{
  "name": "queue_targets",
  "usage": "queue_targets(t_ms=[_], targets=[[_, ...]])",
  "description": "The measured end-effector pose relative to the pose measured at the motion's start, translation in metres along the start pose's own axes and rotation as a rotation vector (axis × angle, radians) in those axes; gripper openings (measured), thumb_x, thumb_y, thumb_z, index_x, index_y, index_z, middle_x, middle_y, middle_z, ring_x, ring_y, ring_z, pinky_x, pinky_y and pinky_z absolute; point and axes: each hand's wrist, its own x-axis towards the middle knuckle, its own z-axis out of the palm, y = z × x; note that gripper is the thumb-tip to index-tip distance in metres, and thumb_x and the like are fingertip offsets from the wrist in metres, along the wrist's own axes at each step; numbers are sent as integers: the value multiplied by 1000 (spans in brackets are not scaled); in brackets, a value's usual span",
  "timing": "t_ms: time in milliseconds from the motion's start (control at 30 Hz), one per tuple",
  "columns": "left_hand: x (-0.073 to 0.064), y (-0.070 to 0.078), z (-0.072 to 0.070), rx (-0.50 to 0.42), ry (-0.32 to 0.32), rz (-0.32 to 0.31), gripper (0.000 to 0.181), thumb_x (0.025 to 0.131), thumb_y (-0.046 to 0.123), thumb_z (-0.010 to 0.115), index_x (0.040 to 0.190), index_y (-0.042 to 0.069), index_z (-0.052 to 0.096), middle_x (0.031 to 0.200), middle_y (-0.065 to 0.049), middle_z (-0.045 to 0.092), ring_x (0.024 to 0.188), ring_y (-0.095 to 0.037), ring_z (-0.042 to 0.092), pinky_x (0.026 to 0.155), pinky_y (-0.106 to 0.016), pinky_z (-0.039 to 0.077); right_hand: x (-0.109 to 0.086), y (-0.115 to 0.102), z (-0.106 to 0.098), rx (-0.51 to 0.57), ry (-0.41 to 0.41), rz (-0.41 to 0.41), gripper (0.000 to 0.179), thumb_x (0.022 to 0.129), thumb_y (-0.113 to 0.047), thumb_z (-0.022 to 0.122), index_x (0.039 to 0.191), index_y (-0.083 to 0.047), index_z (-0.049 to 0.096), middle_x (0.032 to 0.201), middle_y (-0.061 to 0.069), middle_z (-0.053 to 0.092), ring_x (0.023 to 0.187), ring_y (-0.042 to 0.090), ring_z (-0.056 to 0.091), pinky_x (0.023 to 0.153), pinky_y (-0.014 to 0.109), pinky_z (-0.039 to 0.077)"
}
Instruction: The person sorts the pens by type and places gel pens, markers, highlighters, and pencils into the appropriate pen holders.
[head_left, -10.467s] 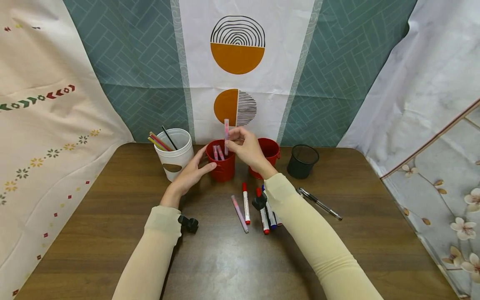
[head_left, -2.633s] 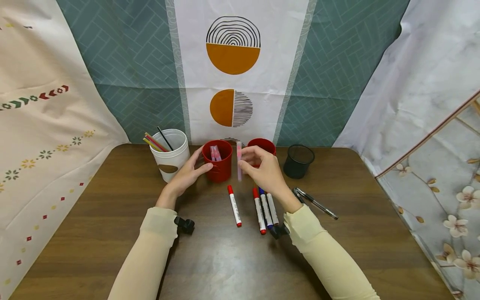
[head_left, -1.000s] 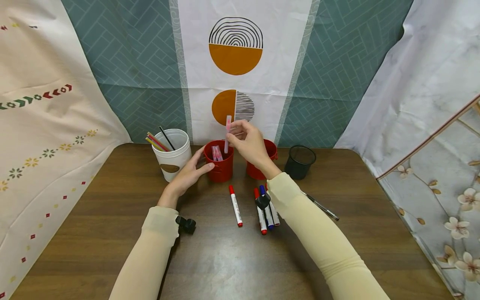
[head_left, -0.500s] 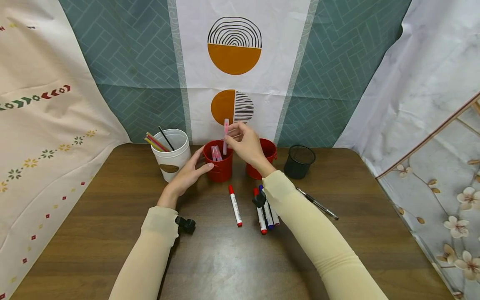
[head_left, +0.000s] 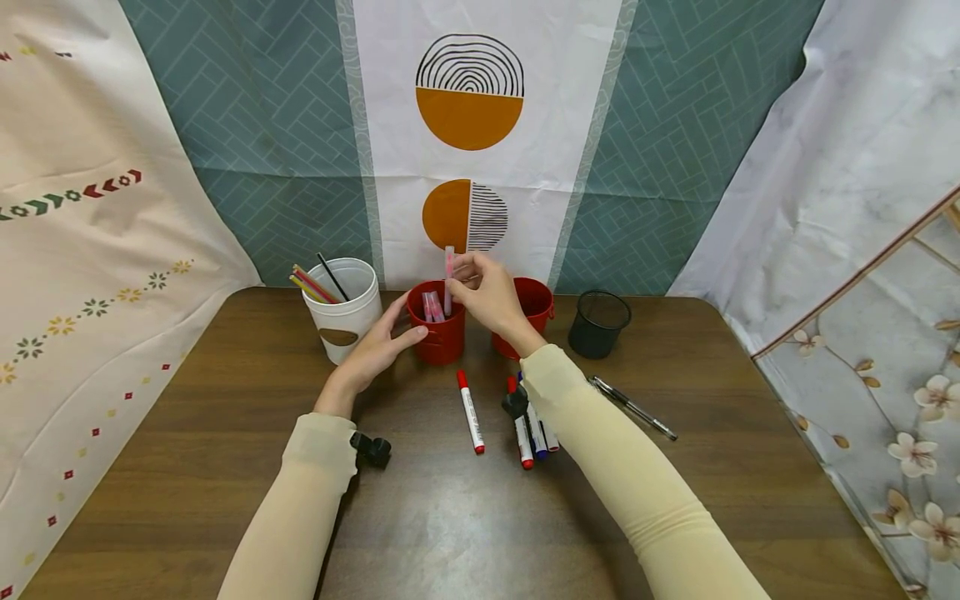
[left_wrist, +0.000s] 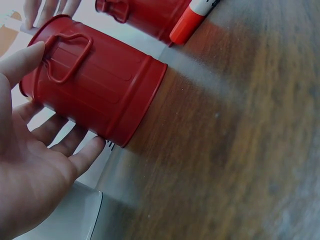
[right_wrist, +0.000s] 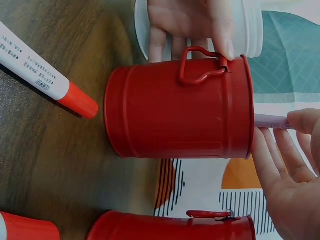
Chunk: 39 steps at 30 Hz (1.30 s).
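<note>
My left hand (head_left: 375, 346) holds the side of a red metal bucket (head_left: 441, 343), its thumb at the wire handle and its fingers round the far side, as the left wrist view shows. Between thumb and fingers, my right hand (head_left: 491, 292) pinches a slim pink pen (head_left: 449, 265) upright, its lower end inside the bucket's mouth. Other pink pens (head_left: 432, 307) lean inside that same bucket. From the right wrist view, the pinched pen (right_wrist: 271, 121) crosses the rim while the bucket's wall hides its lower end.
A second red bucket (head_left: 534, 300) and a black mesh cup (head_left: 598, 325) stand to the right. Left is a white tub (head_left: 341, 321) with colored pencils. A red-capped marker (head_left: 471, 412) lies in front, several more markers (head_left: 525, 446) and black pens (head_left: 637, 410) farther right.
The pink pen that lay on the table was picked up by my right hand and carried over the left red bucket. In the last second it has sunk lower. My left hand keeps its place.
</note>
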Motion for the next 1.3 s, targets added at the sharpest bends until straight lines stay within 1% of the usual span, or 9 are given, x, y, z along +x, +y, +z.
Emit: queue_targets(t_ms=[200, 567, 800, 933, 1100, 1300], targets=[[0, 2, 0, -1, -2, 2, 78, 106, 30, 64, 171, 24, 22, 172, -10, 31, 159, -33, 25, 129, -58, 22, 0, 0, 2, -15, -2, 1, 23, 99, -11, 75, 121, -7, 68, 107, 11, 77, 87, 24, 75, 79, 32, 64], [1, 2, 0, 3, -1, -3, 78, 106, 31, 64, 171, 24, 22, 172, -9, 31, 159, -33, 25, 129, -58, 22, 1, 2, 3, -41, 1, -2, 23, 99, -12, 75, 121, -7, 68, 109, 10, 77, 92, 24, 74, 85, 34, 63], [1, 2, 0, 3, -5, 15, 77, 107, 29, 64, 171, 23, 21, 171, -10, 32, 159, -33, 26, 129, -57, 23, 0, 2, 3, -46, 4, 12, 23, 99, -13, 75, 121, -9, 69, 109, 9, 77, 94, 22, 74, 87, 33, 63], [1, 2, 0, 3, -2, 12, 77, 106, 29, 64, 171, 23, 22, 172, -10, 31, 159, -33, 25, 129, -58, 23, 0, 2, 3, -44, -1, 14, 23, 100, -13, 75, 122, -9, 69, 109, 9, 77, 92, 22, 75, 86, 33, 64], [0, 1, 0, 5, 3, 3, 78, 106, 30, 65, 171, 24, 23, 172, -9, 30, 160, -32, 25, 129, -58, 23, -1, 1, 2, -33, -9, 11, 26, 100, -12, 74, 124, -5, 68, 110, 10, 77, 88, 21, 76, 83, 33, 64], [0, 0, -1, 11, 5, -1, 78, 106, 31, 65, 171, 25, 23, 172, -9, 31, 159, -33, 25, 129, -58, 22, -6, -1, -5, -13, -3, 12, 25, 101, -12, 74, 125, -9, 69, 112, 9, 77, 89, 21, 76, 84, 32, 64]])
